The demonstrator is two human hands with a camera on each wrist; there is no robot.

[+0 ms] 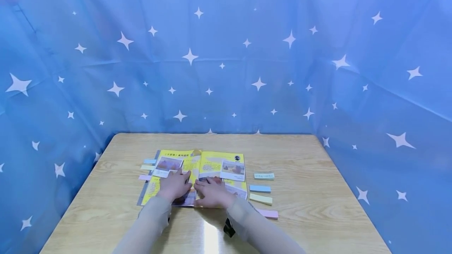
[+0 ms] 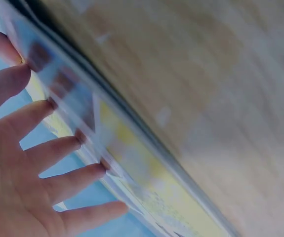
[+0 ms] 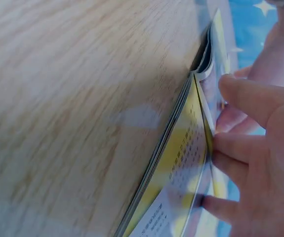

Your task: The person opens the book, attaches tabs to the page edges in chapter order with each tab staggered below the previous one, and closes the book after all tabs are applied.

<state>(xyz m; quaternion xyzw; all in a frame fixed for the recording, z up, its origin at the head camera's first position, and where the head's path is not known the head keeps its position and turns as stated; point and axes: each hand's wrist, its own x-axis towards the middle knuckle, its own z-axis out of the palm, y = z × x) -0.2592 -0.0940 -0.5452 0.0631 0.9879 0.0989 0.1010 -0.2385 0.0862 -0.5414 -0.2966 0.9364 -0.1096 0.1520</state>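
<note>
An open magazine (image 1: 212,156) with yellow pages, printed text and photos lies on the table. My left hand (image 1: 174,185) rests on its left page close to the fold, fingers spread and pointing away from me. On the right page, beside the fold, my right hand (image 1: 212,193) lies with its fingers stretched out. The left wrist view shows the fingertips of the left hand (image 2: 28,163) touching the page surface. In the right wrist view the right hand's (image 3: 265,143) fingertips meet the page near the spine, and the magazine's stacked page edges (image 3: 154,163) show.
Right of the magazine, a pale green note strip with writing (image 1: 264,176), a blue strip (image 1: 260,188), a yellow strip (image 1: 261,198) and a pink strip (image 1: 268,214) lie on the wooden table (image 1: 310,167). Coloured tabs (image 1: 147,167) stick out at the magazine's left edge. A starry blue curtain (image 1: 226,69) surrounds the table.
</note>
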